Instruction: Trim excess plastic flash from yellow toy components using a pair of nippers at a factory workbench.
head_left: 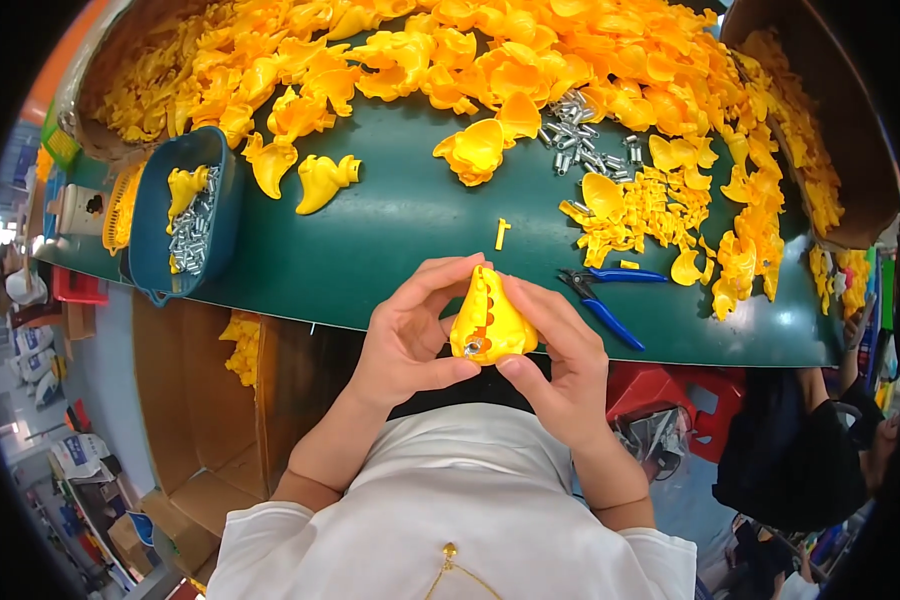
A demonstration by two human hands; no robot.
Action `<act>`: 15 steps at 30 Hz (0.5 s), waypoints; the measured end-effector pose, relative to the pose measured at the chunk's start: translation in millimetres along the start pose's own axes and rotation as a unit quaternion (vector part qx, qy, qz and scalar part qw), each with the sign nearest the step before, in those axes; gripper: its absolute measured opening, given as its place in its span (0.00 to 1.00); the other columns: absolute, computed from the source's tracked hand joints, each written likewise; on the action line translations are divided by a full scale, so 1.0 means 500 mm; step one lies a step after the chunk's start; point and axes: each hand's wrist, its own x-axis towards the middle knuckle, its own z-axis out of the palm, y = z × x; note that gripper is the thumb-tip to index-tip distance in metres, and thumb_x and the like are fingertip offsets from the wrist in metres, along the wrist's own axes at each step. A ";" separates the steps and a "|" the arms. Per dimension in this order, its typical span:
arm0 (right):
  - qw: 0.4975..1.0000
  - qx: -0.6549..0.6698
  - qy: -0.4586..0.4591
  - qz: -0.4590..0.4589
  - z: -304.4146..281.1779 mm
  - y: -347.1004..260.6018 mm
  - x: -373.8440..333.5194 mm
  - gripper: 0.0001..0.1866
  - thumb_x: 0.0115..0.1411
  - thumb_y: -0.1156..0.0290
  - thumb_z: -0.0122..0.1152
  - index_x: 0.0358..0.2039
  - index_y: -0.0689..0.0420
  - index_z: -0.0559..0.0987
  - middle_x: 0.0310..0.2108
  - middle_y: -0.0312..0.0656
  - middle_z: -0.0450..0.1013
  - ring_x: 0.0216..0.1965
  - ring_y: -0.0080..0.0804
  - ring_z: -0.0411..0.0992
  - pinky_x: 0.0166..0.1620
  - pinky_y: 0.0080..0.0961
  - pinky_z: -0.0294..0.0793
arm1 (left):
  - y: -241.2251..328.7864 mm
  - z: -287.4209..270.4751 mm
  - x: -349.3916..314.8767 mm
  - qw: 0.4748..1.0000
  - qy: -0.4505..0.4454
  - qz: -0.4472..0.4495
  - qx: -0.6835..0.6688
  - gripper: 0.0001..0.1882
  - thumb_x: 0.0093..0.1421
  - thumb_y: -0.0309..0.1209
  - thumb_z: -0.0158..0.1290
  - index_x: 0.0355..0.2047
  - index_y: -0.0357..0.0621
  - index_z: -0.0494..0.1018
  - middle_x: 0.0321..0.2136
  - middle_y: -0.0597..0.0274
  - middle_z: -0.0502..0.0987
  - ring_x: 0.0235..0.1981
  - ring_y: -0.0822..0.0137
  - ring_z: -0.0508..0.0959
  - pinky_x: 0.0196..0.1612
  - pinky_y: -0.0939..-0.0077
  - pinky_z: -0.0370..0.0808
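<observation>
Between my two hands is a yellow plastic toy part (505, 325), held just in front of the table's near edge. A dark slot runs down its face, and a small metal spring shows at the lower end. My left hand (410, 325) grips its left side with fingers and thumb. On the other side my right hand (562, 335) closes round it, thumb at the bottom. Beyond the hands a small yellow strip-like piece (501, 234) lies on the green table (390, 240). To the right rest blue-handled cutting pliers (610, 318), their jaws apart.
Yellow shells (530, 70) heap along the far side. Loose metal springs (580, 140) and small yellow pieces (650, 210) lie at the right. A blue basket (232, 190) of springs stands left. Cardboard boxes (200, 400) sit below left; a red stool (705, 410) is below right, near another person.
</observation>
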 end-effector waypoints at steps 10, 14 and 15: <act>0.999 0.039 -0.014 -0.001 -0.007 0.014 -0.011 0.25 0.55 0.74 0.61 0.54 0.67 0.70 0.53 0.54 0.65 0.55 0.40 0.65 0.55 0.31 0.67 | -0.002 0.008 0.005 1.000 -0.018 -0.012 0.006 0.40 0.42 0.16 0.64 0.57 0.36 0.62 0.55 0.59 0.59 0.58 0.62 0.63 0.57 0.66 0.68; 0.997 0.064 -0.017 0.024 -0.007 0.018 -0.011 0.25 0.54 0.75 0.61 0.53 0.66 0.70 0.55 0.53 0.64 0.54 0.39 0.66 0.54 0.30 0.68 | -0.008 0.007 0.004 0.999 -0.020 -0.001 0.028 0.39 0.42 0.15 0.64 0.57 0.39 0.64 0.58 0.57 0.59 0.60 0.62 0.61 0.57 0.66 0.69; 0.995 0.088 -0.012 0.047 -0.005 0.018 -0.010 0.25 0.54 0.75 0.62 0.53 0.66 0.71 0.55 0.53 0.63 0.53 0.37 0.67 0.53 0.29 0.68 | -0.009 0.008 0.007 1.000 -0.018 -0.007 0.012 0.40 0.43 0.15 0.64 0.58 0.41 0.62 0.59 0.54 0.58 0.61 0.61 0.60 0.57 0.65 0.69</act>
